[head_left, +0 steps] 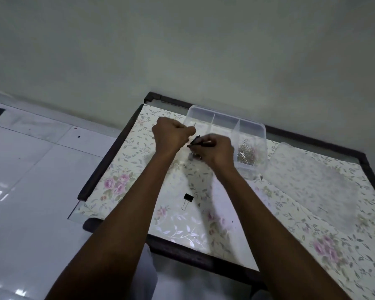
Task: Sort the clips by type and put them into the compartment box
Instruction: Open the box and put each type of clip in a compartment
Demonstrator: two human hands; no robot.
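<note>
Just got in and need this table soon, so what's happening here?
A person is sorting clips into a clear compartment box on the floral table. The left hand is closed on a small metal clip; the right hand holds black binder clips beside the box. One compartment already holds a pile of silver paper clips. One black binder clip still lies loose on the table nearer the person.

One head-worn wide-angle camera looks forward and steeply down from above the near edge of the table (214, 230), close over both outstretched forearms.
</note>
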